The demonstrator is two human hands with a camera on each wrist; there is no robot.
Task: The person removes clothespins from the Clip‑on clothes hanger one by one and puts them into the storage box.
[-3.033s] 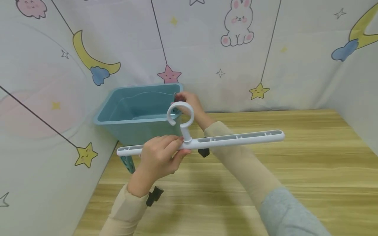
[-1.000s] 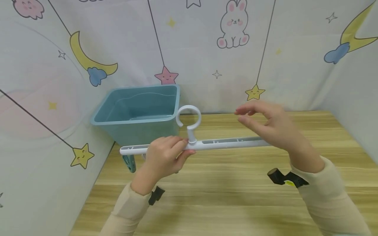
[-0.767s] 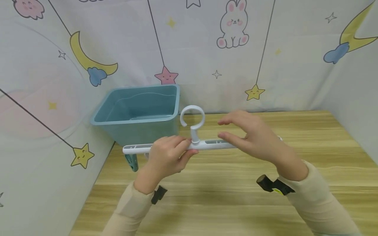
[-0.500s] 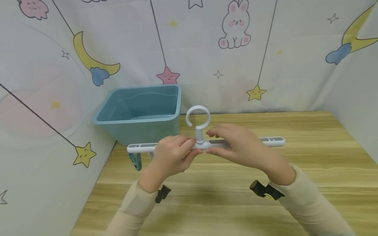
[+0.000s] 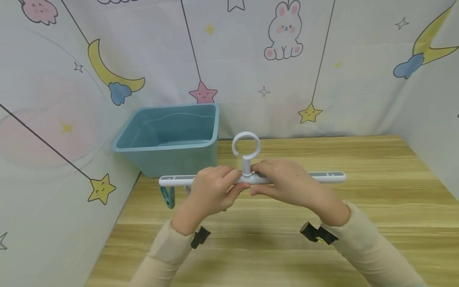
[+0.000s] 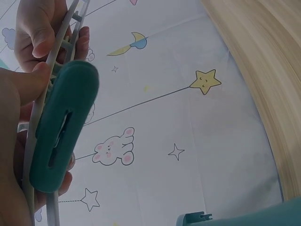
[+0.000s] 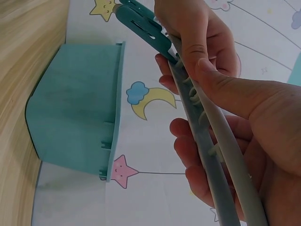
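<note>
A white clip hanger (image 5: 252, 179) with a ring-shaped hook (image 5: 246, 134) is held level above the table, hook upward. My left hand (image 5: 215, 189) grips its bar just left of the hook, thumb below. On the other side of the hook, my right hand (image 5: 288, 183) curls its fingers over the bar, thumb at the front edge. A teal clip (image 5: 167, 197) hangs under the bar's left end. Up close, the left wrist view shows this slotted teal clip (image 6: 66, 127) beside the fingers. Ribs and small loops line the bar's underside (image 7: 207, 136) in the right wrist view.
A blue-green plastic bin (image 5: 175, 161) stands at the back left, behind the hanger's left half. The wood-grain table (image 5: 376, 191) spreads to the right and front. A cartoon-printed cloth (image 5: 244, 71) closes off the back and sides.
My right hand has come away from the bin's right rim, swung out to the right, then moved in and taken hold of the bar. The hanger has shifted right and levelled.
</note>
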